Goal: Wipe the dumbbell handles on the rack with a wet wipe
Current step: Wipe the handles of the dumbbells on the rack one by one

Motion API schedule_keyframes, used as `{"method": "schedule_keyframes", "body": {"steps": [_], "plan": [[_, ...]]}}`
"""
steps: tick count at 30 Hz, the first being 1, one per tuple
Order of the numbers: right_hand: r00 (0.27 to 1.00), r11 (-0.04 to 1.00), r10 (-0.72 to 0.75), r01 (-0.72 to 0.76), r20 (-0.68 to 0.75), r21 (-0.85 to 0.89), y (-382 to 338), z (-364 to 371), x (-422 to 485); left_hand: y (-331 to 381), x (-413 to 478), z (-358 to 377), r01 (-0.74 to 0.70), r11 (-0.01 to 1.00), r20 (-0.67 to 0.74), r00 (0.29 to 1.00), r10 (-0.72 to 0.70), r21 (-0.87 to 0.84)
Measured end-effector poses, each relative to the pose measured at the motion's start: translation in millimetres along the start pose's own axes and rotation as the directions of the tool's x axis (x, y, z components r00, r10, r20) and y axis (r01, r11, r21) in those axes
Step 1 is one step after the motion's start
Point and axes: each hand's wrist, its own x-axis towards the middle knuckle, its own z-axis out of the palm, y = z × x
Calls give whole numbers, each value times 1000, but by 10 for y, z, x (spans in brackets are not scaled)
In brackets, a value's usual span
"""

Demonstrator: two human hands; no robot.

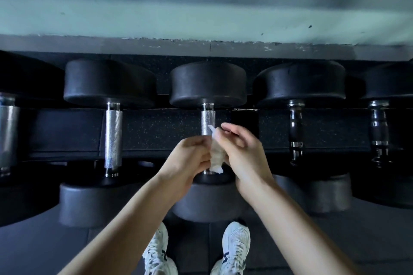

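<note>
Black round-headed dumbbells lie in a row across the rack point(67, 134). The middle dumbbell has a knurled silver handle point(208, 121), and both hands are over its near half. A crumpled white wet wipe point(216, 156) is held between them above that handle. My left hand point(190, 158) pinches the wipe's left side with curled fingers. On the other side, my right hand point(241, 149) pinches its upper corner between thumb and fingers. The lower part of the handle is hidden behind the wipe and hands.
To the left lies a dumbbell with a silver knurled handle point(113, 138); to the right, dumbbells with dark ridged handles point(296, 131). A pale green wall point(201, 11) stands behind the rack. My white sneakers point(235, 248) stand on the dark floor below.
</note>
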Motion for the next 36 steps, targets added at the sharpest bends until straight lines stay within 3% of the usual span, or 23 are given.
{"method": "schedule_keyframes", "body": {"steps": [4,10,13,19,21,25,27,29,32,33,36], "plan": [[991,978,-99,80,-94,-193,32,-98,-1,64,-91,10,15,999,-9,1000,-15,-30],[954,989,14,-57,-301,-134,-80,-110,411,81,-121,-313,-72,990,-263,960,102,121],[958,978,204,-209,-200,-1,43,88,402,9,-123,-452,-90,993,-323,940,112,82],[916,912,397,-388,-54,130,80,154,377,-46,-55,-565,-90,995,-317,943,97,36],[889,879,453,-433,-67,199,68,167,443,-29,-28,-567,-93,996,-312,946,89,1],[923,930,365,-353,-124,106,115,224,553,15,14,-544,-100,994,-309,947,83,-38],[936,945,328,-323,-130,59,212,200,524,-11,34,-514,-89,994,-314,944,104,61],[935,940,341,-341,-97,24,321,149,452,-94,26,-468,-73,927,-285,940,187,368],[938,937,343,-346,-59,-56,297,128,475,-245,-105,-360,-18,610,-145,965,217,792],[944,943,324,-327,-53,-57,222,143,519,-259,-153,-344,-9,556,-127,970,206,831],[968,968,249,-250,-20,-27,32,191,678,-206,-195,-388,-35,521,-82,976,200,853]]}}
